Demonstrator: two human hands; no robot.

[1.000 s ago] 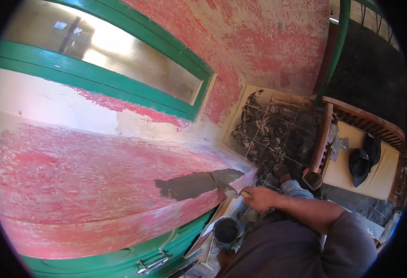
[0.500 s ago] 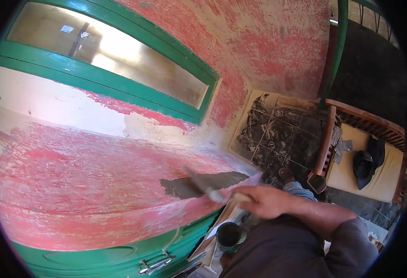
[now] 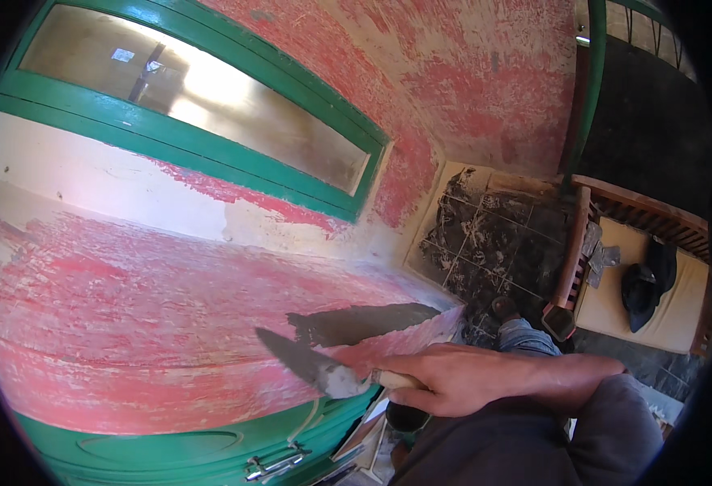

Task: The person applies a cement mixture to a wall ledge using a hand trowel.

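Note:
My right hand is closed round the pale handle of a pointed trowel, and my forearm reaches in from the right. The grey blade points left over the lower part of the scraped pink surface. Just beyond the blade lies a dark grey patch of wet mortar, spread along the surface near its right end. Below my hand, a dark bucket is partly hidden by it. My left hand does not show.
A green-framed window runs above the surface. Green woodwork with a metal latch lies along the bottom. At right, a wooden bench carries a cushion, a black cap and a plastic bag. Dark floor tiles show pale smears.
The trowel, blurred over the mortar patch before, has moved down and left off it. My right hand has turned and come lower, now covering much of the bucket.

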